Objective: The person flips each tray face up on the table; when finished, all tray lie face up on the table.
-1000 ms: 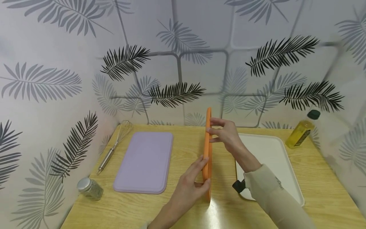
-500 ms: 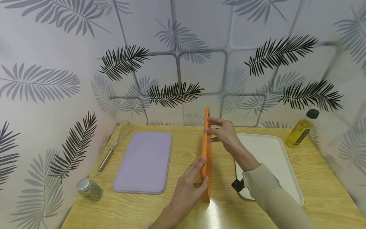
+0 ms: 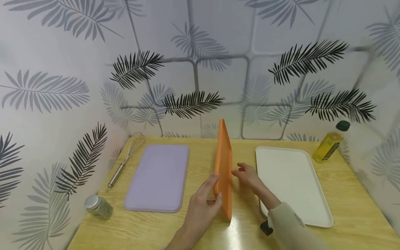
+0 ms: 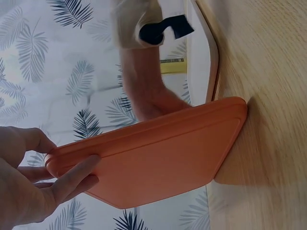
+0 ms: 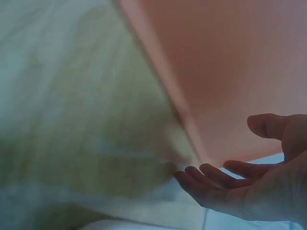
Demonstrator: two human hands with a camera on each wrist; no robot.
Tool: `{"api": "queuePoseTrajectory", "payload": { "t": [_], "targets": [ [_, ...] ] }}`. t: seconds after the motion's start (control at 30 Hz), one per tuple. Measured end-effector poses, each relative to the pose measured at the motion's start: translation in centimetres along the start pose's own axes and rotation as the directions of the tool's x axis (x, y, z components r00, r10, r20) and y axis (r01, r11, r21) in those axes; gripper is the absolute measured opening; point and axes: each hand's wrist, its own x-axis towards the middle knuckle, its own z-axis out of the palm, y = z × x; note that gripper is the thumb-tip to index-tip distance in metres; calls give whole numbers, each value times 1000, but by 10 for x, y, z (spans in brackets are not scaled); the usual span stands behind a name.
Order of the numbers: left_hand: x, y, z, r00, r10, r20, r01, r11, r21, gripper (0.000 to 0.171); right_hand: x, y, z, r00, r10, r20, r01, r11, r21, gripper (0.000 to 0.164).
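An orange cutting board [image 3: 225,170] stands on its edge on the table, leaning a little to the left at the top. My left hand [image 3: 198,210] pinches its upper near corner, with the thumb on one face and the fingers on the other, as the left wrist view of the board [image 4: 158,158] confirms. To the right of the board, low near the table, is my right hand [image 3: 248,176]. In the right wrist view this hand [image 5: 249,189] has loosely bent, spread fingers with nothing between them. Whether its fingertips touch the board cannot be told.
Left of the board lies a lilac board [image 3: 157,177], with a whisk [image 3: 124,163] and a glass jar [image 3: 99,207] beyond it. A white tray [image 3: 290,180] lies to the right, and an oil bottle [image 3: 328,144] stands behind it. Patterned walls enclose the table [image 3: 134,229].
My right hand has let go of the board's far upper part and moved down and nearer, beside its right face. The board's top has tipped leftward with my left hand still gripping it.
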Motion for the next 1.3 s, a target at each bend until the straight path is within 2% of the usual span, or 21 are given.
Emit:
{"api": "queuePoseTrajectory", "payload": {
  "t": [0.2,0.33,0.5,0.67,0.9,1.07,1.13,1.3],
  "targets": [
    [-2,-12,-1,998,-20,-52,17,998,-57,53,-7,17,9,999,-52,-16,52,998,41,57],
    [-2,-17,-1,996,-56,-74,48,994,-101,51,-7,21,13,994,-106,-37,106,994,7,61],
    [-2,-20,-3,987,-135,-83,121,980,-158,50,-8,16,14,998,-48,-35,48,999,-4,59],
    [-4,-23,-6,970,-226,-89,203,955,-215,51,-9,14,16,998,-47,-48,47,999,-10,51],
    [-4,-26,-13,965,-244,-92,216,947,-239,49,-8,15,13,997,-40,-61,43,998,35,44],
    [-3,-29,-17,959,-264,-103,224,929,-295,48,-7,16,5,997,-20,-76,17,999,-36,45],
    [-2,-30,-19,956,-274,-100,231,921,-314,49,-4,18,2,997,-15,-80,13,1000,-28,43],
    [0,-33,-21,936,-341,-88,298,899,-321,51,1,24,-2,998,7,-66,-6,1000,18,40]
  ]
}}
